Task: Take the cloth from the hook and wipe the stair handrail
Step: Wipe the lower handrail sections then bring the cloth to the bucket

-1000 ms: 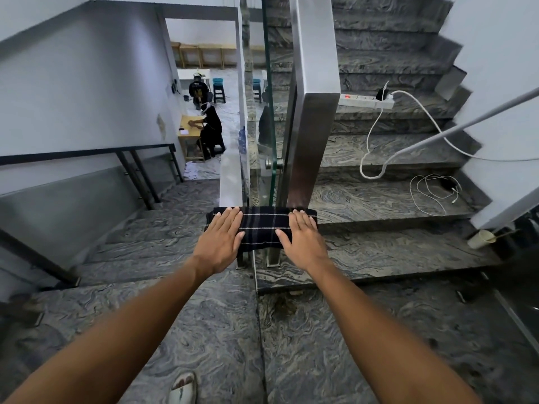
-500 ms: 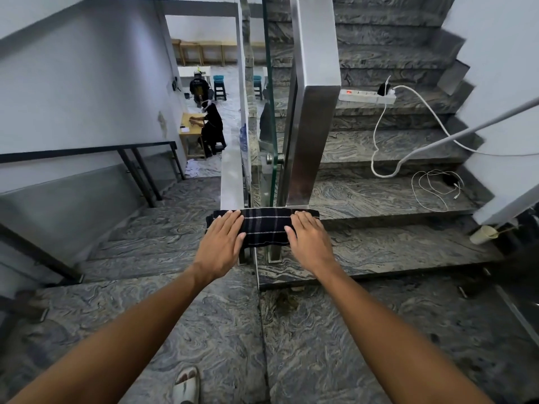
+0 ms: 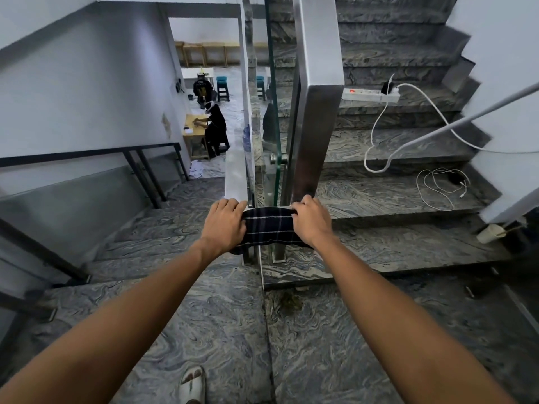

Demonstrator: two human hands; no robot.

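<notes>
A dark checked cloth [image 3: 269, 225] lies draped over the turn of the steel stair handrail [image 3: 313, 112], where the rail bends between the flights. My left hand [image 3: 223, 223] grips the cloth's left end with curled fingers. My right hand [image 3: 310, 221] grips its right end the same way. The cloth is bunched between both hands, and the part of the rail under it is hidden.
A glass panel [image 3: 274, 135] runs beside the rail. A white power strip [image 3: 370, 95] and loose cables [image 3: 440, 188] lie on the upward steps at right. A black railing [image 3: 87, 154] lines the left wall. People sit at a desk [image 3: 214, 129] below.
Both hands went from lying flat on the spread cloth to curling their fingers over its far edge, gathering it into a narrower bunch on the rail.
</notes>
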